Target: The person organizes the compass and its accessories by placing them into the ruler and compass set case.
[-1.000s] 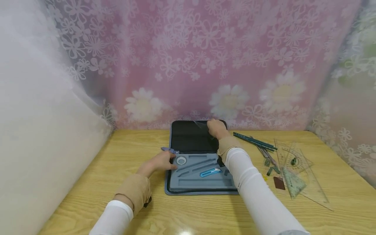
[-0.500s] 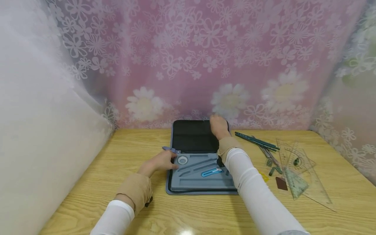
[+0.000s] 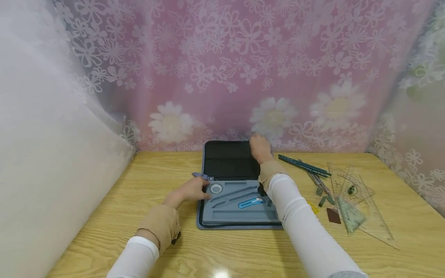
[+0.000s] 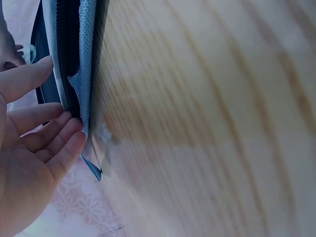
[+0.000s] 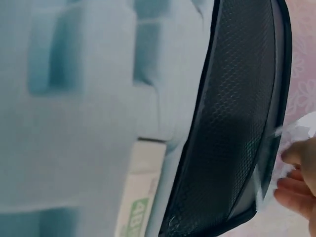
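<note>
A zip case [image 3: 240, 227] lies unfolded on the table, with a grey foam tray [image 3: 226, 221] in front and a black mesh pocket [image 3: 227, 158] in its lid. My left hand [image 3: 189, 190] rests at the case's left edge. In the left wrist view its fingers [image 4: 66, 143] touch the zip side, thumb apart. At the lid's far right corner, my right hand [image 3: 260, 148] pinches a clear plastic piece [image 5: 298, 129], partly hidden; its kind cannot be told. The tray bears a blue utility knife [image 3: 251, 203], a white ring like a tape roll [image 3: 216, 189] and an eraser [image 5: 140, 192].
On the right lie green pencils [image 3: 304, 166], clear set squares [image 3: 377, 216], a green-tinted triangle [image 3: 351, 216], a dark brown square [image 3: 333, 216], small green blocks [image 3: 322, 201] and a yellow item [image 3: 314, 208] partly behind the right sleeve. A floral curtain [image 3: 222, 77] hangs behind the table.
My right hand has moved slightly up and right at the lid corner. The clear pointed tip seen over the mesh earlier no longer shows in the head view. My left hand stays put.
</note>
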Motion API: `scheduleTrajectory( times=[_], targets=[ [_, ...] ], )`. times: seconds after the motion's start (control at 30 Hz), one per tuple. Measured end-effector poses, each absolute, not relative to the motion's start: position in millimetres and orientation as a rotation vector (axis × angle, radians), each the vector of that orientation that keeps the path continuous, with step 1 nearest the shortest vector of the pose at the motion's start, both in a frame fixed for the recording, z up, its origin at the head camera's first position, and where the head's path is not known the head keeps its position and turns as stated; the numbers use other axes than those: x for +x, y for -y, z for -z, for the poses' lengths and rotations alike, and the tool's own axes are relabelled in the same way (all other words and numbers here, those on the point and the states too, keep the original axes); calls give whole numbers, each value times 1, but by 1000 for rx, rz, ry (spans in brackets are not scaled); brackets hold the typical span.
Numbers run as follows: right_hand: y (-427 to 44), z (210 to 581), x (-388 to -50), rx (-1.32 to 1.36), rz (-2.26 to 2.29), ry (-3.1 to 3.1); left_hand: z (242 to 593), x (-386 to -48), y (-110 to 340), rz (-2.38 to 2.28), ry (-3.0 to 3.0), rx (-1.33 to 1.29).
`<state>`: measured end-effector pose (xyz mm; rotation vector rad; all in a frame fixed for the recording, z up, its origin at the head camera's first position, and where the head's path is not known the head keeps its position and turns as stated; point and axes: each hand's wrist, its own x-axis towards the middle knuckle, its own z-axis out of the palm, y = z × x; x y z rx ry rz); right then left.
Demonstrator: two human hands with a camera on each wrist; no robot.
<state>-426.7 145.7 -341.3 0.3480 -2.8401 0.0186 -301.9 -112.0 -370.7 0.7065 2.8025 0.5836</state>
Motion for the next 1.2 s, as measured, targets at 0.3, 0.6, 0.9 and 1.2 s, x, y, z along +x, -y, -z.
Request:
scheduleTrajectory(
  times=[0.3,0.6,0.9,1.2],
  targets=[
    [-151,345,-429,598,205,3025,369,-303,112,-575,-2788,707],
    [-158,335,-422,684,126,3059,366,-299,111,-571,-2786,696],
    [-191,322,-412,623,-48,2774,365,-297,108,-576,-2774,701],
    [-262,313,-389,449,-181,2865,366,-300,109,-527,-2796,754]
  ],
)
